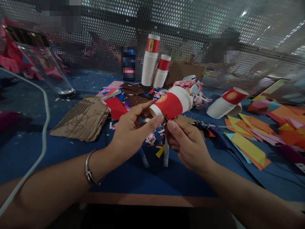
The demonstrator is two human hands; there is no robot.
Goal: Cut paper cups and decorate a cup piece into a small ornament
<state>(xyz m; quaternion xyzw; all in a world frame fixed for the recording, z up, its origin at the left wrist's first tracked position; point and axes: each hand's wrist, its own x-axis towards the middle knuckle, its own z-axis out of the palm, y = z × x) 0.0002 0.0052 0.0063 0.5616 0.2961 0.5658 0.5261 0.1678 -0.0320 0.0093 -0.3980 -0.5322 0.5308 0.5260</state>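
Note:
A red and white paper cup (175, 103) is tilted on its side above the middle of the blue table. My left hand (137, 125) grips its narrow base end, thumb below and fingers behind. Close beside it, my right hand (187, 141) is closed, thumb and forefinger pinched at the cup's lower edge on something too small to make out. Under my hands lie paper scraps (151, 138) and a yellow strip (160, 151).
Two cup stacks (150, 63) (162, 71) and a phone (128, 63) stand at the back. Flattened cardboard (82, 119) and a tall glass (51, 71) are left. At right are tilted cups (225, 103), a glue gun (220, 136), coloured paper (250, 148). A white cable (45, 121) crosses the left.

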